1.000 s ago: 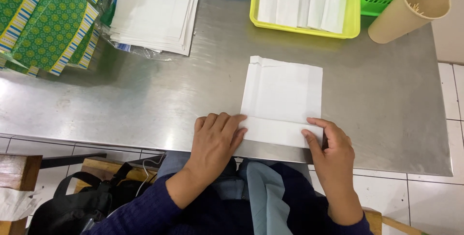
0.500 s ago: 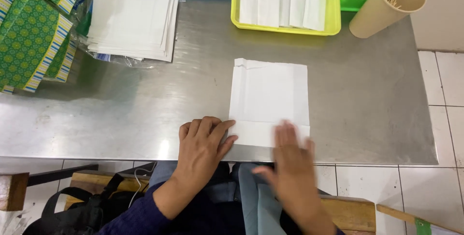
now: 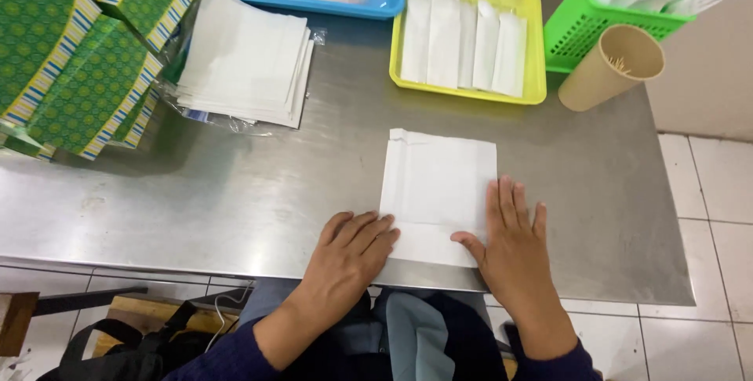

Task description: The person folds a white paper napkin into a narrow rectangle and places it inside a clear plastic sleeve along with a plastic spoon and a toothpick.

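Right hand, half a second ago mid-sweep over the near fold, now lies flat and open at 3 o'clock on the white paper napkin at table's near edge, left hand pressing open-palmed at 9 o'clock: crease apparently set.

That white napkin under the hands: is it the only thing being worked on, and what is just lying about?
In hand:
white napkin
left hand, flat on its near edge
right hand, flat on its right side

Lying about:
napkin stack
yellow tray of folded napkins
green basket
paper cup
green boxes
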